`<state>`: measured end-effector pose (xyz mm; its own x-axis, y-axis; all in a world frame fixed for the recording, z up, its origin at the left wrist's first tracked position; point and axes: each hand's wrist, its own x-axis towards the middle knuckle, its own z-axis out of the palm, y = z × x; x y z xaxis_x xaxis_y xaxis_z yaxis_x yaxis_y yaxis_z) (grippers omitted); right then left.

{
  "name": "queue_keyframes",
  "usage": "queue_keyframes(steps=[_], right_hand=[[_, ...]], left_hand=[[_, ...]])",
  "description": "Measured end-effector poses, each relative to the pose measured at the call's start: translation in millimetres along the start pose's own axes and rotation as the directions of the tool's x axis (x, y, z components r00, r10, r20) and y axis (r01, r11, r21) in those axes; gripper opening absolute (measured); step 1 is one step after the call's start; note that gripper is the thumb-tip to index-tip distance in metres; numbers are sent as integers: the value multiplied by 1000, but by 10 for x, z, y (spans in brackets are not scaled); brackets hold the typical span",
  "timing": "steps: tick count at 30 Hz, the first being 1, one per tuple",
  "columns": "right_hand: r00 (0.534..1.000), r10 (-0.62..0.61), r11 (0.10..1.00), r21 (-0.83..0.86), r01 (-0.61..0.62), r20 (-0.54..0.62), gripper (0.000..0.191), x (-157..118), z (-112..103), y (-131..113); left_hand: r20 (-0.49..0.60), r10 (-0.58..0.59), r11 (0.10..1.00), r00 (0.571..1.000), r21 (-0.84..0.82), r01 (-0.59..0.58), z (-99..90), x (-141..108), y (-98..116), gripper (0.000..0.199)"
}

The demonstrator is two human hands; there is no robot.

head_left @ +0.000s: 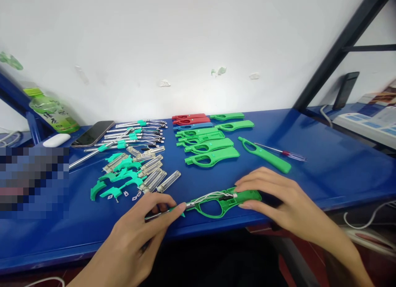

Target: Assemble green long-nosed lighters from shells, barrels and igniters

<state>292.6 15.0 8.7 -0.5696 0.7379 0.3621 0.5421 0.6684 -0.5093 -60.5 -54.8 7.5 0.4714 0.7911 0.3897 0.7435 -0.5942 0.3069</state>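
Observation:
An open green lighter shell half (213, 208) lies near the table's front edge, its inside facing up. My right hand (272, 192) pinches its wide handle end between thumb and fingers. My left hand (151, 221) is closed on a metal rod (156, 215) with a teal piece on it, at the shell's narrow end. White wires (213, 194) run from the rod over the shell to a black part (227, 196) in the handle. Beyond the hands lie several green shells (213, 158), with red (190, 117) and blue (194, 126) ones behind.
Left of centre are teal triggers (113, 192), clear fuel tanks (169, 181) and wired rods (123, 136). A phone (94, 133), white mouse (56, 140) and green bottle (51, 111) stand farther left. A screwdriver (287, 153) lies beside a closed green shell (269, 157) at right.

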Motion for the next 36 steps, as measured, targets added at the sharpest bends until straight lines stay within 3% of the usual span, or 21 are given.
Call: queue_keyframes(steps=[13, 20, 26, 36], right_hand=[[999, -38, 991, -129, 37, -7, 16, 3, 29, -31], [985, -120, 972, -214, 93, -120, 14, 35, 61, 6], [960, -216, 966, -182, 184, -177, 8, 119, 82, -41], [960, -210, 975, -110, 192, -184, 11, 102, 84, -77]], left_hand=[[-72, 38, 999, 997, -1, -38, 58, 43, 0, 43], [-31, 55, 997, 998, 57, -54, 91, 161, -13, 44], [-17, 51, 997, 999, 65, -50, 116, 157, -63, 45], [-23, 44, 999, 999, 23, -44, 123, 161, -94, 45]])
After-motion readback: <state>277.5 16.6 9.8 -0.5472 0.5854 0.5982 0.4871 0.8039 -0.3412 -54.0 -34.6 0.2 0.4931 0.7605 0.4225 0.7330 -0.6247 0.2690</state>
